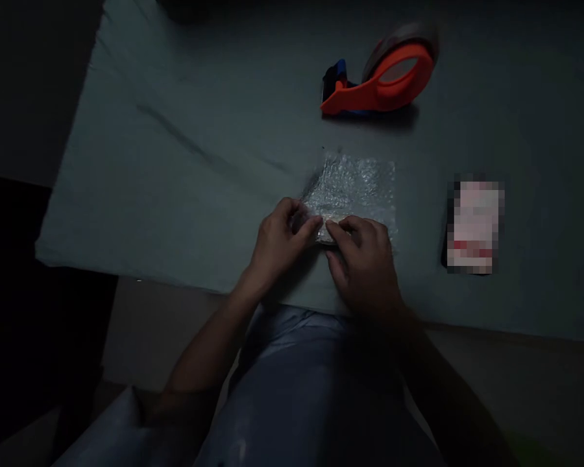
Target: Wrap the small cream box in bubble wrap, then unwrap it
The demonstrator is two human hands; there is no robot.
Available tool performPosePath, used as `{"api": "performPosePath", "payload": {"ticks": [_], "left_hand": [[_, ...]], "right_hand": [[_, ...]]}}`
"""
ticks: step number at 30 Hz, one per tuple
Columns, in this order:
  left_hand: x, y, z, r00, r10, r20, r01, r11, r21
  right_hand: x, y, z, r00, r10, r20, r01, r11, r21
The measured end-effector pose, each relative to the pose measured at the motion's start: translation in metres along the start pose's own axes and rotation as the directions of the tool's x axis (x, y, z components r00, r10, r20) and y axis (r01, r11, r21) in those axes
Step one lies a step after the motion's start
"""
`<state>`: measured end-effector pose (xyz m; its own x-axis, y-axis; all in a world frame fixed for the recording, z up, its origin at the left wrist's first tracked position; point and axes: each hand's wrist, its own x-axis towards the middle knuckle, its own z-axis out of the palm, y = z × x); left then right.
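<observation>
A sheet of clear bubble wrap [363, 178] lies on the cloth-covered table, its near edge folded over a small pale item [331, 224] that I cannot make out. My left hand [285, 233] grips the left end of this fold, thumb on top and fingers curled at the side. From the right, my right hand [363, 250] pinches the same fold, fingers pressing on its top and the thumb lower at the near side. Both hands hide much of the wrapped item.
Beyond the bubble wrap stands an orange tape dispenser [401, 87] with a blue-and-black cutter end. To the right lies a phone-like object [474, 227], its face pixelated. Pale green cloth [175, 181] covers the table, whose near edge runs just before my body. The room is dim.
</observation>
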<state>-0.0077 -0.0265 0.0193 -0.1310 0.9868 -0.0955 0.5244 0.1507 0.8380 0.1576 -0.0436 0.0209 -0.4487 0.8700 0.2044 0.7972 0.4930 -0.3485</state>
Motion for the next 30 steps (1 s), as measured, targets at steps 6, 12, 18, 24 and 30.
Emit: {"api": "performPosePath", "payload": {"ticks": [6, 12, 18, 24, 30], "left_hand": [[-0.004, -0.014, -0.024, 0.999, -0.032, -0.013, 0.033, 0.993, 0.115], [0.002, -0.018, -0.018, 0.999, 0.035, -0.025, -0.032, 0.994, 0.102], [-0.025, -0.010, -0.016, 0.998, -0.021, 0.051, 0.018, 0.998, 0.056], [-0.070, -0.008, -0.014, 0.987, -0.068, 0.144, 0.057, 0.995, 0.081], [-0.064, -0.007, -0.017, 0.969, -0.144, 0.200, 0.111, 0.980, 0.165]], "right_hand": [[0.001, 0.002, 0.002, 0.999, 0.041, 0.015, -0.041, 0.999, -0.007], [0.011, 0.015, 0.002, 0.998, 0.009, 0.068, -0.017, 0.994, 0.108], [-0.024, 0.017, -0.008, 0.988, -0.040, 0.148, 0.024, 0.994, 0.110], [-0.067, 0.021, -0.004, 0.984, -0.094, 0.153, 0.085, 0.994, 0.065], [-0.076, 0.012, -0.008, 0.990, -0.141, -0.018, 0.141, 0.990, 0.002]]}}
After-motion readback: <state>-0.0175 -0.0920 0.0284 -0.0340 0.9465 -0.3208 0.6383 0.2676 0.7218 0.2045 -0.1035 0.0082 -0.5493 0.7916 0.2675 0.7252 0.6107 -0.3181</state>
